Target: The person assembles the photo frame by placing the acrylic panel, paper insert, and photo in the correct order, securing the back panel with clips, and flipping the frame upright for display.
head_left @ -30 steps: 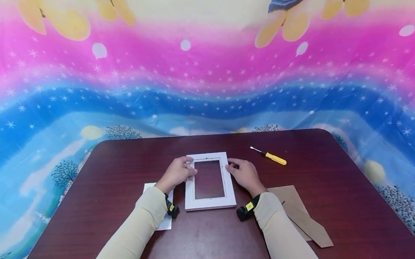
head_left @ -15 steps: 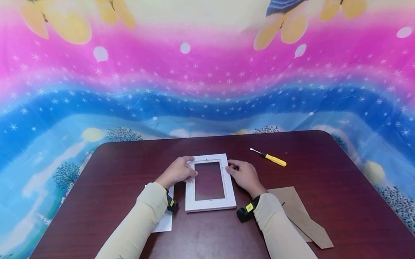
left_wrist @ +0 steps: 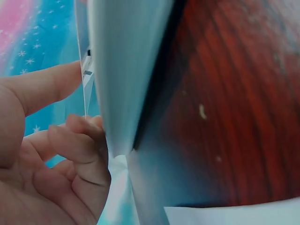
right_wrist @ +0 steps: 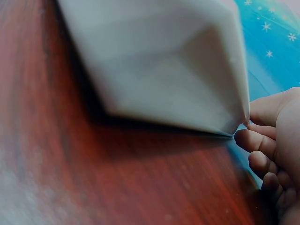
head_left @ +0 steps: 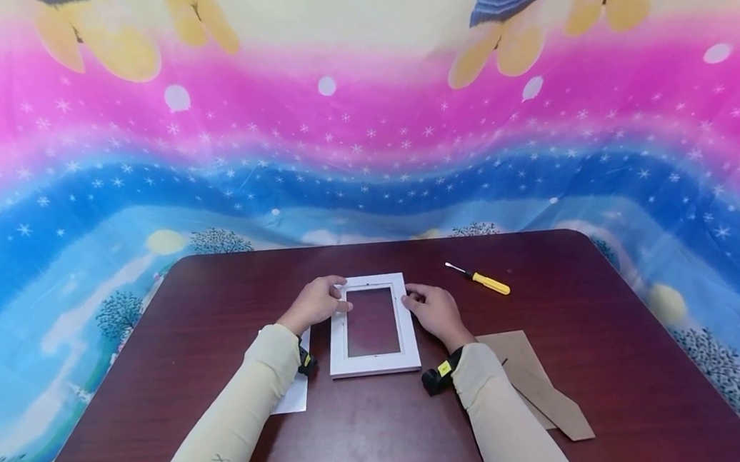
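A white picture frame (head_left: 345, 364) lies on the table, its rectangular opening facing up. My left hand (head_left: 313, 303) is at its upper left side, with the thumb over the inner edge. In the left wrist view, the thumb of the left hand (left_wrist: 51, 154) touches a thin transparent sheet (left_wrist: 87, 89) along the frame's top face, while curled fingers meet the side. My right hand (head_left: 439, 313) holds the upper right side. The right wrist view shows the fingertips of the right hand (right_wrist: 267, 136) pinching at the edge of the blurred white frame (right_wrist: 164, 79).
A yellow-handled screwdriver (head_left: 491, 283) lies at the back right of the dark red table (head_left: 369, 431). Brown backing board with a stand leg (head_left: 554, 405) lies partly under the right forearm. White paper (head_left: 297, 396) is beside the left wrist. A printed cloth (head_left: 376, 138) hangs behind.
The left thumb and fingers shift slightly at the frame's left edge. The frame and the right hand stay nearly where they were; the head view tilts a little.
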`<state>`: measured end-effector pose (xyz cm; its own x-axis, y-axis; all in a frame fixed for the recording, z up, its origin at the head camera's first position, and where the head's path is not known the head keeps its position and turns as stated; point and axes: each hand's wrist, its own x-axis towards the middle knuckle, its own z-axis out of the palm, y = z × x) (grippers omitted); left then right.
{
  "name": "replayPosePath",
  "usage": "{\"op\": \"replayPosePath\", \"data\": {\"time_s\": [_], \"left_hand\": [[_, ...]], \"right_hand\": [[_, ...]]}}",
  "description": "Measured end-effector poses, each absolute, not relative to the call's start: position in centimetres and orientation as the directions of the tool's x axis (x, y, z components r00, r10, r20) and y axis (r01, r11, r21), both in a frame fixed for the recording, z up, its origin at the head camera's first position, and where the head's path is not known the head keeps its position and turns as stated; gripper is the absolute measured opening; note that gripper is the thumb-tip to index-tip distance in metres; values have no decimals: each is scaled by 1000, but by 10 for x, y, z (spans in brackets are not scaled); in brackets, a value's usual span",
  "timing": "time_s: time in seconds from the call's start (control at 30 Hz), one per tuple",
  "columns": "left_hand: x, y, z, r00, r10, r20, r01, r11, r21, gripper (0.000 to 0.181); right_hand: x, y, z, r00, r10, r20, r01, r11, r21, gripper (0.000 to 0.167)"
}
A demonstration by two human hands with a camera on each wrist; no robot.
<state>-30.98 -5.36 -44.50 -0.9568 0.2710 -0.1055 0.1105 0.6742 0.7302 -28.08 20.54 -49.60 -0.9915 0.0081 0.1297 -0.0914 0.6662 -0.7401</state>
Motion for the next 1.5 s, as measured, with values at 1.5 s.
{"op": "replayPosePath", "data": {"time_s": [1.5], "left_hand": [[-307,-50,-451,-960,276,-43,207,807,553,47]], "right_hand": [[-282,206,-496,-987,-5,162,-122,681,-722,39]]}}
